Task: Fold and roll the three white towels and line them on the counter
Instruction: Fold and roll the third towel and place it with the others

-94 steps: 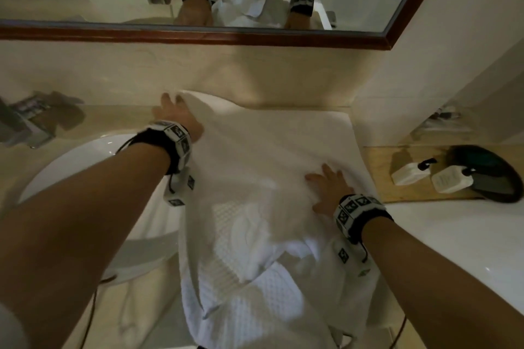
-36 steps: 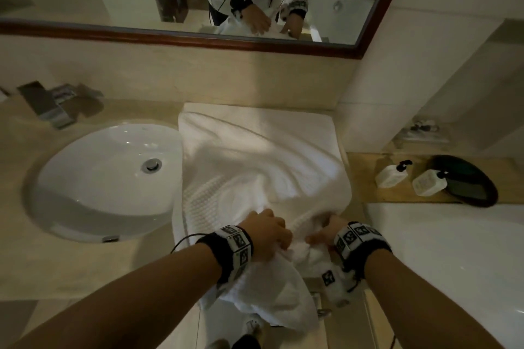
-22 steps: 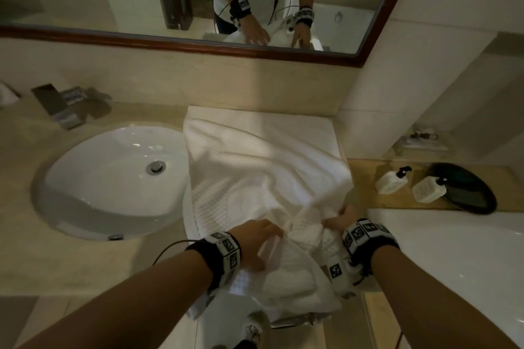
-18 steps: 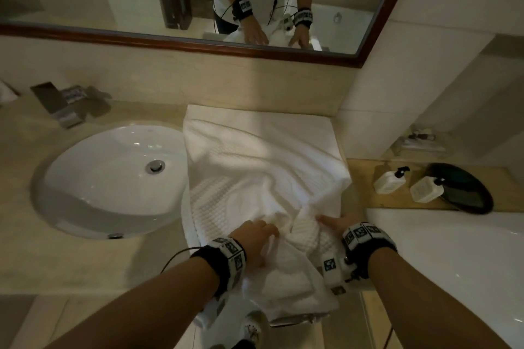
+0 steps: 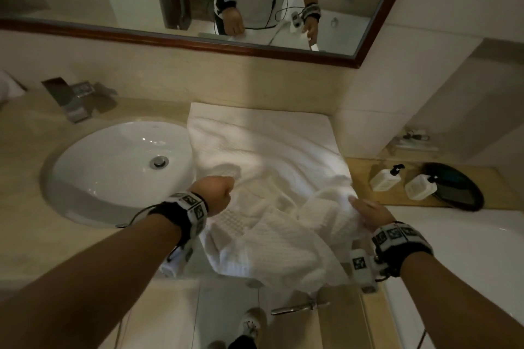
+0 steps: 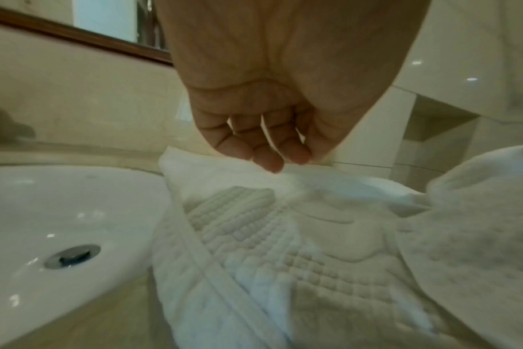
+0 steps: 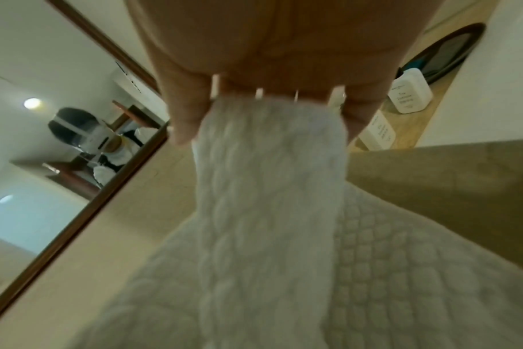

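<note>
A white waffle-weave towel [image 5: 263,150] lies on the beige counter [image 5: 28,235], between the sink and the side wall. Its far half is flat; its near end is bunched and hangs over the counter's front edge. My left hand [image 5: 219,193] is curled at the towel's left edge. In the left wrist view the curled fingers [image 6: 269,155] sit at a raised fold of the towel [image 6: 284,236], and the pinch itself is mostly hidden. My right hand [image 5: 365,211] grips a gathered bunch at the towel's right side. The right wrist view shows that bunch of towel [image 7: 269,189] held in the right hand [image 7: 269,118].
A white oval sink [image 5: 113,170] with a metal faucet [image 5: 76,99] lies left of the towel. A wood-framed mirror [image 5: 198,39] hangs above. On a ledge to the right stand two white pump bottles [image 5: 382,178] and a dark oval tray [image 5: 459,190]. A white bathtub rim [image 5: 467,249] is near right.
Both hands came back from the towel's far part to its near end and gripped it close together. They have now spread apart, left hand leftward and up, right hand rightward, opening out the bunched cloth.
</note>
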Motion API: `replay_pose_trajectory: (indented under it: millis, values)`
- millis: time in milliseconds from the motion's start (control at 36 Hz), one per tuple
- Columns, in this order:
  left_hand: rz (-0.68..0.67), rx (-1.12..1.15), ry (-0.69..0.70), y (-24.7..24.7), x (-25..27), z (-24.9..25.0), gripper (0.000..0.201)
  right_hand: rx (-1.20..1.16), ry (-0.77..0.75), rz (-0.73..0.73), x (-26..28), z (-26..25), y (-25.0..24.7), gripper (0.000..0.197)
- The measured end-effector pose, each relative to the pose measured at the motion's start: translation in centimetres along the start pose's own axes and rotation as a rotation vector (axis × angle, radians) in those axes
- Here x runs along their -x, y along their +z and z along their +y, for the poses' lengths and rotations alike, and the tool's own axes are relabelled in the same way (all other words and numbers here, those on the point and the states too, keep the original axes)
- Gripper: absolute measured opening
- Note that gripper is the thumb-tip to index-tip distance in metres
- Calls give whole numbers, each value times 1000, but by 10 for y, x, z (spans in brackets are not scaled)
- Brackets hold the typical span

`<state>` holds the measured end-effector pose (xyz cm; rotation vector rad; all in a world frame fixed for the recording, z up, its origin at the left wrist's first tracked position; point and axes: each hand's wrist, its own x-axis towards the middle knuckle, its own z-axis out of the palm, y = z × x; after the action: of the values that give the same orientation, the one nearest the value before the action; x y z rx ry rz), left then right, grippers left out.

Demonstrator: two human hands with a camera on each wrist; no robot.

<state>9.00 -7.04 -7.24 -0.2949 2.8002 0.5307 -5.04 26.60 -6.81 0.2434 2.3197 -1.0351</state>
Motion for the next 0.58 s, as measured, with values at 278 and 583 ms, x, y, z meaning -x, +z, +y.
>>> replay_pose_trajectory:
  millis: [278, 583]
  values:
    - [-337, -48, 201, 77, 43, 73, 114, 461, 25, -70, 37, 22, 29, 39]
    - [-243, -55, 156, 87, 52, 52, 38, 527, -83, 119, 28, 47, 56, 42]
